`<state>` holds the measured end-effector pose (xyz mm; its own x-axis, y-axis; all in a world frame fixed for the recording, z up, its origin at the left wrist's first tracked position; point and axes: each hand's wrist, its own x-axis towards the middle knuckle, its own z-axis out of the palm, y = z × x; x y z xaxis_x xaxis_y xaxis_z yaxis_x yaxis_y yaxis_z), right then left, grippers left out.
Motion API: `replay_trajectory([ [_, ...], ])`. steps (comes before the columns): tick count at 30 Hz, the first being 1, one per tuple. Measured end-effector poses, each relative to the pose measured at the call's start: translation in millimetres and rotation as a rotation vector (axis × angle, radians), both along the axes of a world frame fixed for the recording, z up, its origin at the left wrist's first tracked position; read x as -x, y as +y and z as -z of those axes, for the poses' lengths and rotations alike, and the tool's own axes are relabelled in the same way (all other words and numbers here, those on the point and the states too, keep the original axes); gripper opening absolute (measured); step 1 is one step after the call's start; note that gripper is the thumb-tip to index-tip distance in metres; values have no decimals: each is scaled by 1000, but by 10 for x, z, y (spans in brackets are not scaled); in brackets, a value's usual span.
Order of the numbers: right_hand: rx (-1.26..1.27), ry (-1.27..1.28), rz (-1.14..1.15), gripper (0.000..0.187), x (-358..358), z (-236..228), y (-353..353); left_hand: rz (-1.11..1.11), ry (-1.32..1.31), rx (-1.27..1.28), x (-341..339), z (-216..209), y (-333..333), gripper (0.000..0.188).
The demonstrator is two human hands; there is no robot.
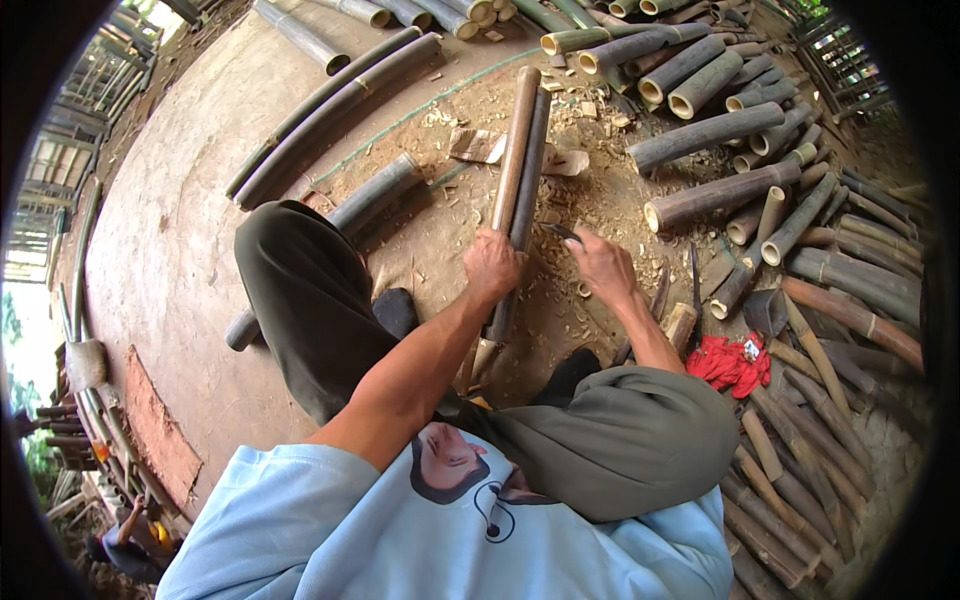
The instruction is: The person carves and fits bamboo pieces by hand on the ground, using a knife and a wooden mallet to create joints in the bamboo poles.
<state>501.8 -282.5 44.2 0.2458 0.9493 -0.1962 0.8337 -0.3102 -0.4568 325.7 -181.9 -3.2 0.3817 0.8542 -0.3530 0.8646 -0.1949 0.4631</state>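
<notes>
Left hand (494, 263) clasps bamboo pole (515, 150) pointing 12 o'clock; right hand (604, 266), at its 3 o'clock, grips dark-bladed knife (560, 231).

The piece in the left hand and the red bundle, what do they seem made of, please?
The piece in the left hand: probably bamboo, smooth, brown and dark; its long, rounded shape resembles the hollow bamboo tubes nearby. The red bundle: seemingly cloth, matte; crumpled folds suggest so, though the fibre is unclear.
</notes>
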Motion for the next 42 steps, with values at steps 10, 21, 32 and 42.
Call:
replay_trajectory([
  [10, -106, -142, -182, 22, 156, 132, 348, -39, -97, -70, 170, 49, -82, 58],
  [21, -85, -269, -263, 17, 192, 3, 442, -48, -126, -13, 113, 9, -57, 62],
  [32, 339, 168, 628, 46, -380, -92, -117, -11, -137, -19, 327, 86, 100, 62],
  [42, -208, 76, 368, 83, 325, 477, -314, -302, -836, -100, 471, 450, 465, 16],
])
